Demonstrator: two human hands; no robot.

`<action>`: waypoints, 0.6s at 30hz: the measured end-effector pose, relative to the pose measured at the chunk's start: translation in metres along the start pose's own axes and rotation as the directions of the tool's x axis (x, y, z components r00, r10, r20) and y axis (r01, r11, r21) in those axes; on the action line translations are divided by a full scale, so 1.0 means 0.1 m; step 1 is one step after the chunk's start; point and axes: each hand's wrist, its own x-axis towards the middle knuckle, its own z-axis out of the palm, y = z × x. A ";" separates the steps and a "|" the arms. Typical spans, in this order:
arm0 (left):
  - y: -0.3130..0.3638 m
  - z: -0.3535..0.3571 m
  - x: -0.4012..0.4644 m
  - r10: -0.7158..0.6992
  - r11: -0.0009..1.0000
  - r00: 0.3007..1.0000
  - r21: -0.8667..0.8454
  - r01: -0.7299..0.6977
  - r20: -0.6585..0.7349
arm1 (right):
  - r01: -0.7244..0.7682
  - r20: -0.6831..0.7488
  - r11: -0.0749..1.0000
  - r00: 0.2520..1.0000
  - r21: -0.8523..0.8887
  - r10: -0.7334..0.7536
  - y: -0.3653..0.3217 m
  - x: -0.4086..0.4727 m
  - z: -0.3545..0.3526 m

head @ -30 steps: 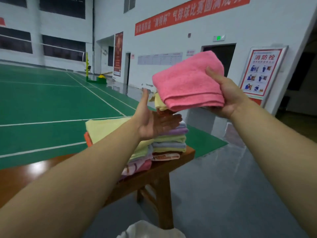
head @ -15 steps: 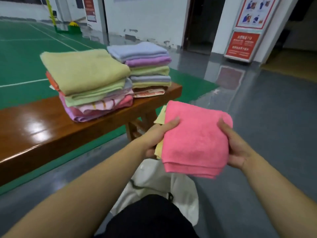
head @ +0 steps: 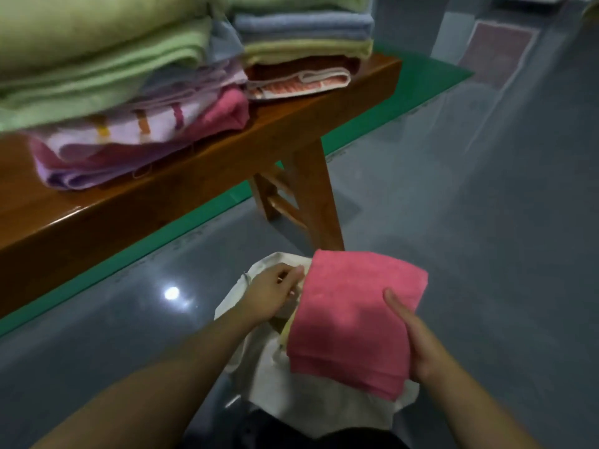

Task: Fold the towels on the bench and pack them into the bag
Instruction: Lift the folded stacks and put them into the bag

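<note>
Nearest to the camera, the right hand [head: 418, 345] grasps a folded pink towel [head: 353, 322], with the thumb lying on top of the cloth and the other fingers hidden under it. The towel is held low, directly above a white bag [head: 311, 406] that lies on the grey floor [head: 470, 222]; a pale yellow edge shows at the left side of the pink towel, but I cannot tell if it is a second towel. The left hand [head: 272, 293] is at the left edge of the towel with its fingers curled at the rim of the bag; whether it pinches the bag or the towel is not clear. Behind the hands stands a brown wooden bench [head: 201, 176], one leg just beyond the bag. On the bench are two stacks of folded towels, close beside each other: the near stack [head: 123, 102] with green, striped, pink and lilac layers, and the far stack [head: 304, 43] with blue, yellow and reddish layers. A green mat [head: 398, 111] lies under the bench.
</note>
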 end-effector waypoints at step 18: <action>-0.84 -0.20 0.47 0.197 0.518 0.973 0.830 -0.208 0.122 | 0.242 -0.076 0.916 0.957 -0.320 -0.280 0.47 0.49 -0.12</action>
